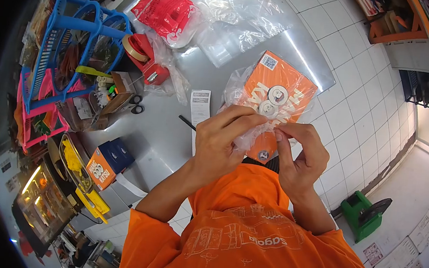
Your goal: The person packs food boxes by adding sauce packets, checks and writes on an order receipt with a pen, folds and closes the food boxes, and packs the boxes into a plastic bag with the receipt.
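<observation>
An orange box (293,87) with white lettering lies inside a clear plastic bag (234,87) at the table's near edge. Over the box's near part, my left hand (224,137) is closed on a gathered fold of the bag. Close beside it, my right hand (300,155) pinches the plastic between thumb and forefinger. Both sets of fingertips nearly meet above the box. A printed paper slip (200,107) and a black pen (187,122) rest to the left of my left hand.
On the metal table (168,134) sit a red tape dispenser (147,58), a red plastic packet (165,13), loose clear bags (241,20), scissors (133,104) and a smaller orange and blue box (108,162). Blue baskets (72,25) stand at left. A green scale (359,217) is at right.
</observation>
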The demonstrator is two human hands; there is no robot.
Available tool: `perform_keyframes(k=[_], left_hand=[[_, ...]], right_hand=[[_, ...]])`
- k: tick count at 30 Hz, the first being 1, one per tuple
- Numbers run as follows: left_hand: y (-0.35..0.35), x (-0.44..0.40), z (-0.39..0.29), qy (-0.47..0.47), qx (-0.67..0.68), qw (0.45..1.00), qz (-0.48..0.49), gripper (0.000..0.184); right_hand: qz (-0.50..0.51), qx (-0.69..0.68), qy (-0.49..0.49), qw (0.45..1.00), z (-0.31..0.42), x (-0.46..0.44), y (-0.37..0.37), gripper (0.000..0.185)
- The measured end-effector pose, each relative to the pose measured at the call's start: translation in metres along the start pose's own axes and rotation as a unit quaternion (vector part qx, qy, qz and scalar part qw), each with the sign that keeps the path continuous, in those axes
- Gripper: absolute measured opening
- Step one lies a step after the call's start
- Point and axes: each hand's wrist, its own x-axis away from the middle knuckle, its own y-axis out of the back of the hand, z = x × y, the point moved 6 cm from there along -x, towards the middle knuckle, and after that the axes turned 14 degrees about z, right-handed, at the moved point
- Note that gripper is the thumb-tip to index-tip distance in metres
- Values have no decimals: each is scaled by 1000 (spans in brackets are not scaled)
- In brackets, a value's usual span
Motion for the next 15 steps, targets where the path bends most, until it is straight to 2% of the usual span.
perform_keyframes(k=[15], left_hand=[[1,-1,-1,-12,-1,1000,-11,39]], right_hand=[[22,-40,-11,999,-4,-2,-7,19]])
